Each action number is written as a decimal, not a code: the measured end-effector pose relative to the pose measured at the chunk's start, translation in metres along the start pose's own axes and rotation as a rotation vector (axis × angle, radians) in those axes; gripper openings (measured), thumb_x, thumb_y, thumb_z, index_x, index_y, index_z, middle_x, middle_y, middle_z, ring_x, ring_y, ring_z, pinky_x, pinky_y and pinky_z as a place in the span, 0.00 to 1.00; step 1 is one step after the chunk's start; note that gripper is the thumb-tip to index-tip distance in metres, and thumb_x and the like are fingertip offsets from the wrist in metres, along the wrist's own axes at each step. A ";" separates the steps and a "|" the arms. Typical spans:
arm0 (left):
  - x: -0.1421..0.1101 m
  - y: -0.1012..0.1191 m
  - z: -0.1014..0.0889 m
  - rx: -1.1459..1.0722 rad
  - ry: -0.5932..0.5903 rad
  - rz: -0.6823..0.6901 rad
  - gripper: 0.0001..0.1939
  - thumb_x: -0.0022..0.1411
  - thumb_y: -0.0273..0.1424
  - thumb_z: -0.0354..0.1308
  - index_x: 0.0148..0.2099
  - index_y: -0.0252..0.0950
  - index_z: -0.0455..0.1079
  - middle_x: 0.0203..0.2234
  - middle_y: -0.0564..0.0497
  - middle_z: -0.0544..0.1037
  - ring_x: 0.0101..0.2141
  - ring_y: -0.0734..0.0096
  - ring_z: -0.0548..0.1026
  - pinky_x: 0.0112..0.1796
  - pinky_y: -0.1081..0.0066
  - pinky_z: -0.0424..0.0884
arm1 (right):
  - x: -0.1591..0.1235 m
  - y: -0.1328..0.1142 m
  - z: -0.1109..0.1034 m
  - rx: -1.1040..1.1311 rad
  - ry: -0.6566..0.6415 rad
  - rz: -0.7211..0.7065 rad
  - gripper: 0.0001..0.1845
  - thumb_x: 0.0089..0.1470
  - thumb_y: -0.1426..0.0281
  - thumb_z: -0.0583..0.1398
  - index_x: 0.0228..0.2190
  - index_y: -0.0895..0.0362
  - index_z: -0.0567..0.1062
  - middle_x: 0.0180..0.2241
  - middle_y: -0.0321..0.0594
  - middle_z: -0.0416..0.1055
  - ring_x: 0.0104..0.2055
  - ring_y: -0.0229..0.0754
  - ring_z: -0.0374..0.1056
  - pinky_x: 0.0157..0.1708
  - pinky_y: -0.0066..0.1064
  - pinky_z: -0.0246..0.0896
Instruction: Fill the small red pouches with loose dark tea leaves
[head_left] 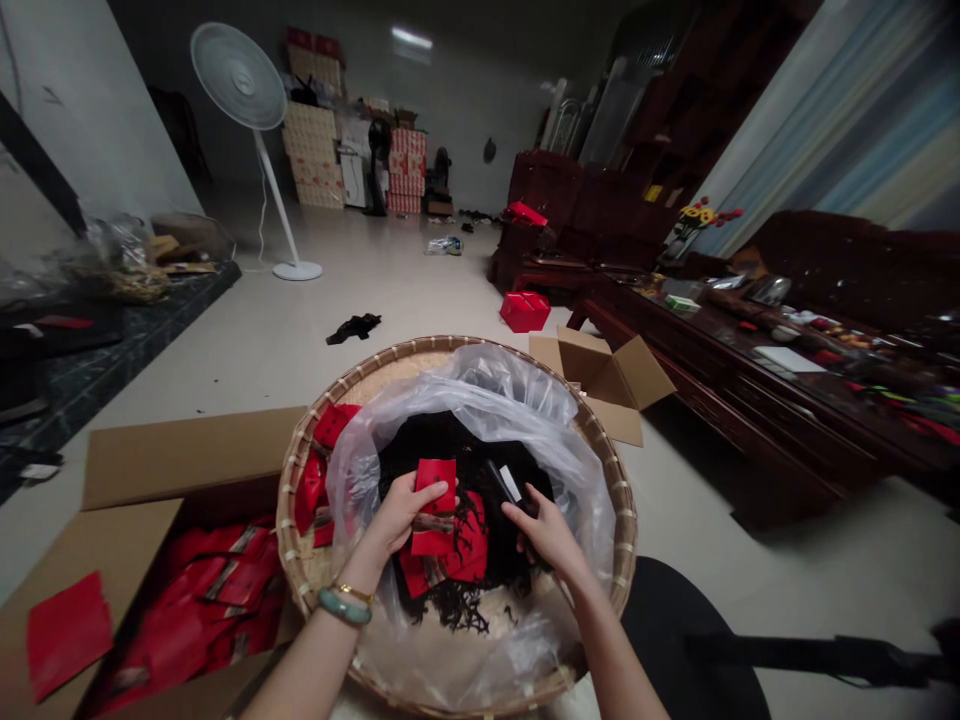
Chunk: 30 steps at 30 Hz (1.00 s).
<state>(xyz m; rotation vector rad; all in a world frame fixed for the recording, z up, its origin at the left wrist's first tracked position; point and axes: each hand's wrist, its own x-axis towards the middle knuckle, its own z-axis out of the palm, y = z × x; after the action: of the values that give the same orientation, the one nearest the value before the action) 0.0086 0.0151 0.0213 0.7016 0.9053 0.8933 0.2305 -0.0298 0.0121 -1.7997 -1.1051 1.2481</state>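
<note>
My left hand [401, 512] is closed on a small red packet [436, 505], held upright over a heap of dark loose leaves [450, 450]. The leaves lie inside a clear plastic bag [480, 400] that rests in a round woven basket tray [300, 470]. My right hand [544, 530] grips a small dark object with a white label [504, 483] at the edge of the leaves. More red packets [461, 550] lie under my left hand, and others [322, 440] sit on the tray's left side.
An open cardboard box [150, 470] at the left holds many red packets [217, 600]. A second open box [607, 375] stands beyond the tray. A dark wooden table [750, 390] runs along the right. A standing fan [247, 90] and stacked cartons [315, 150] are at the back.
</note>
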 end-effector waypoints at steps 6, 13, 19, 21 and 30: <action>-0.005 0.003 0.005 0.068 -0.088 -0.026 0.21 0.43 0.35 0.69 0.38 0.29 0.71 0.29 0.43 0.80 0.29 0.61 0.78 0.26 0.68 0.76 | -0.013 -0.023 -0.012 -0.052 -0.157 -0.190 0.37 0.48 0.54 0.58 0.54 0.62 0.61 0.19 0.32 0.67 0.14 0.33 0.58 0.11 0.24 0.50; -0.006 -0.002 0.005 0.153 -0.154 -0.072 0.22 0.43 0.35 0.68 0.40 0.29 0.71 0.27 0.44 0.80 0.23 0.62 0.78 0.23 0.66 0.75 | -0.005 -0.062 -0.015 -0.472 -0.272 -0.675 0.20 0.53 0.60 0.58 0.44 0.57 0.73 0.36 0.41 0.68 0.37 0.41 0.65 0.37 0.31 0.60; -0.005 -0.001 0.004 0.157 -0.131 -0.049 0.21 0.42 0.34 0.68 0.38 0.30 0.71 0.27 0.47 0.80 0.24 0.62 0.78 0.24 0.66 0.76 | 0.000 -0.073 -0.018 -0.582 -0.288 -0.606 0.22 0.50 0.60 0.60 0.45 0.57 0.73 0.36 0.41 0.68 0.37 0.41 0.65 0.37 0.31 0.59; -0.005 -0.001 0.005 0.170 -0.143 -0.056 0.22 0.42 0.34 0.68 0.40 0.30 0.70 0.28 0.47 0.79 0.24 0.61 0.78 0.23 0.64 0.76 | 0.000 -0.074 -0.016 -0.612 -0.296 -0.605 0.21 0.49 0.61 0.61 0.44 0.58 0.74 0.36 0.42 0.69 0.36 0.42 0.65 0.37 0.31 0.59; -0.007 -0.001 0.007 0.187 -0.140 -0.107 0.25 0.41 0.36 0.69 0.40 0.29 0.67 0.26 0.47 0.79 0.23 0.58 0.78 0.25 0.60 0.76 | -0.003 -0.082 -0.003 -0.618 -0.303 -0.653 0.15 0.50 0.66 0.61 0.41 0.57 0.76 0.36 0.42 0.73 0.38 0.43 0.68 0.37 0.29 0.58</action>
<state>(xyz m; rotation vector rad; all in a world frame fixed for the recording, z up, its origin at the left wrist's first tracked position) 0.0129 0.0071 0.0266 0.8578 0.8997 0.6615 0.2115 0.0011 0.0853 -1.4430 -2.2167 0.8309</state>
